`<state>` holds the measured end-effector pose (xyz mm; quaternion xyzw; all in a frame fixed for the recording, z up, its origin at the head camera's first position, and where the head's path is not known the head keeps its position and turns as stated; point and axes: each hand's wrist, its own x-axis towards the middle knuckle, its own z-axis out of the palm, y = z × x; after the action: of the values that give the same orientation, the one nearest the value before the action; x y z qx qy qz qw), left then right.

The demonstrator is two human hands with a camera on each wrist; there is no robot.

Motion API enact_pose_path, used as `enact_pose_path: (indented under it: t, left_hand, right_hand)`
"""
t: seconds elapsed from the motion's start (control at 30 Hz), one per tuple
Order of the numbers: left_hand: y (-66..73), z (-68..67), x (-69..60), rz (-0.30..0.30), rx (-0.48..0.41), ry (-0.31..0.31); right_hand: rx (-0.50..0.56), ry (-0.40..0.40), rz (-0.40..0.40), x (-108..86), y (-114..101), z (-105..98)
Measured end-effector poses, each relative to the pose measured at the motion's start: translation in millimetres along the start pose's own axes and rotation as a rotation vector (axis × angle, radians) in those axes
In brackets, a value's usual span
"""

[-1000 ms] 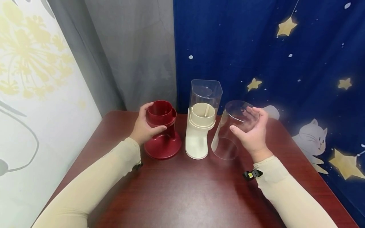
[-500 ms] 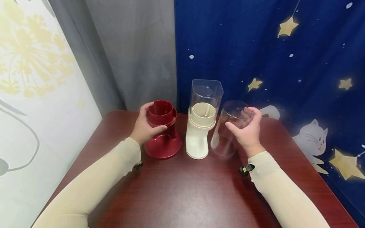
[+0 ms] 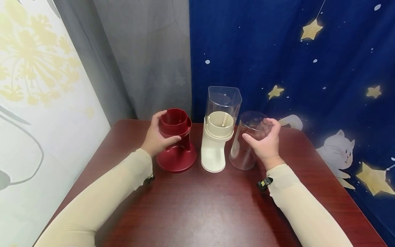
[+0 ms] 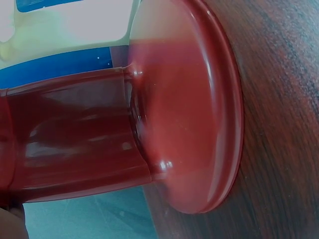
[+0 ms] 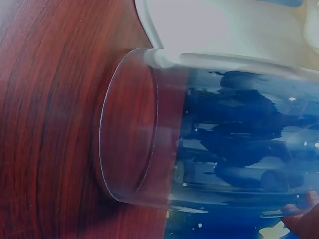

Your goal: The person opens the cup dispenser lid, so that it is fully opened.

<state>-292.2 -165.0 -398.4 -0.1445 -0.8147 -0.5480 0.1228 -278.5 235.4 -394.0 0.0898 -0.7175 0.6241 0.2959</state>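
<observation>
A red stand [image 3: 176, 159] with a round cup-like top stands on the table at the left of the row. My left hand [image 3: 155, 137] grips its upper part, thumb in front and fingers round the left side. In the left wrist view the stand's base [image 4: 184, 109] rests flat on the wood. A clear cylinder [image 3: 243, 156] stands upright at the right, and my right hand [image 3: 266, 142] holds it near the upper rim. The right wrist view shows the cylinder's lower edge [image 5: 101, 134] at the table surface.
Between the hands a cream stand [image 3: 213, 156] holds a clear square-sided container [image 3: 223, 96] behind its ring, close to the cylinder. The brown table [image 3: 197, 209] reaches towards me. Grey and blue curtains [image 3: 228, 41] hang behind its far edge.
My right hand and the clear cylinder's top have moved left, towards the cream stand, and the cylinder leans less. My left hand and the red stand have stayed in place.
</observation>
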Motion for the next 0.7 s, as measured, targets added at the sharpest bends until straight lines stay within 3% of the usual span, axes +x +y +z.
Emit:
enact_pose_path:
  t: [0.17,0.33,0.5,0.7]
  left_hand:
    - [0.1,0.1,-0.3,-0.001,-0.014,0.001]
    - [1.7,0.5,-1.0,-0.010,-0.009,0.001]
    - [2.7,-0.6,-1.0,-0.011,0.000,-0.006]
    - [2.1,-0.9,0.1,-0.022,0.004,-0.014]
  right_hand:
    - [-0.079,-0.009,0.037,-8.1,-23.3,2.7]
    - [-0.143,-0.029,0.044,-9.6,-25.2,-0.6]
    - [-0.220,0.000,-0.007,-5.7,-32.4,-5.0]
    - [-0.184,0.064,-0.075,15.7,-23.0,-13.8]
